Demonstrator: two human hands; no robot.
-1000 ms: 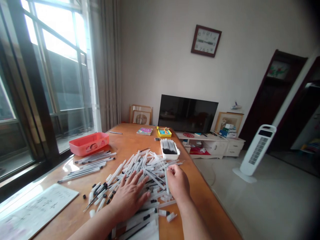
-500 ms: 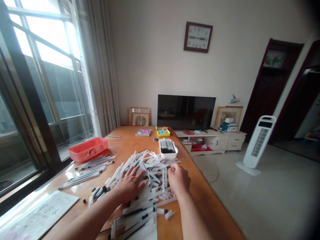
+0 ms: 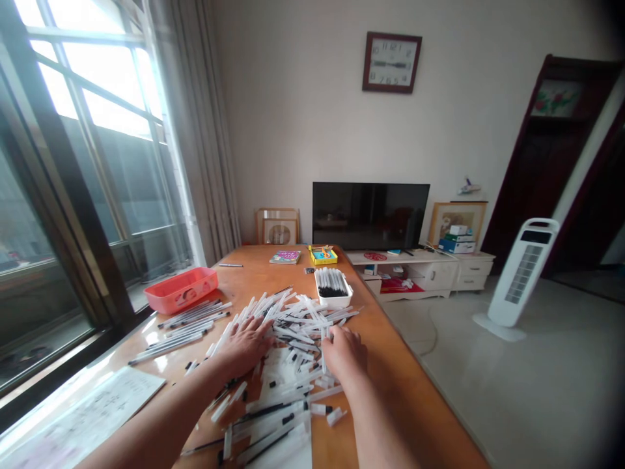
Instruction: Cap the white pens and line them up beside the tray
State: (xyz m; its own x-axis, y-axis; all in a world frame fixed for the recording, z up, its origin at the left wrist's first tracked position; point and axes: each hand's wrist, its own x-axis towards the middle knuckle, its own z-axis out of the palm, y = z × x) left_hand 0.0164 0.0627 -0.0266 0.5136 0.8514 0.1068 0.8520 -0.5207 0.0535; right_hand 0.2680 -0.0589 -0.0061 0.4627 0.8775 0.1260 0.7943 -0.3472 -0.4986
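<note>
Your left hand (image 3: 244, 345) lies palm down, its fingers (image 3: 260, 329) spread and released, pressed flat on the heap of white pens (image 3: 293, 316); it grips nothing. Your right hand (image 3: 344, 352) rests on the same heap at 3 o'clock from the left, its fingers (image 3: 336, 334) curled down into the pens. One pen stands close against them, but the knuckles hide the tips, so I cannot tell whether they pinch it.

The heap sprawls across the middle of the tabletop (image 3: 390, 378), running from under both your palms toward 12 o'clock. Loose caps and black-tipped pens spill back toward 6 o'clock between your forearms.

Just beyond the heap's far edge, at 12 o'clock, sits a white tray (image 3: 333, 301) packed with pens. At 10 o'clock from your left hand a row of pens (image 3: 188, 322) lies side by side, with a coral tray (image 3: 180, 291) beyond it. At 8 o'clock a printed sheet (image 3: 92, 407) lies flat. Far across the tabletop, at 12 o'clock, are a book (image 3: 286, 256) and a yellow box (image 3: 322, 256).
</note>
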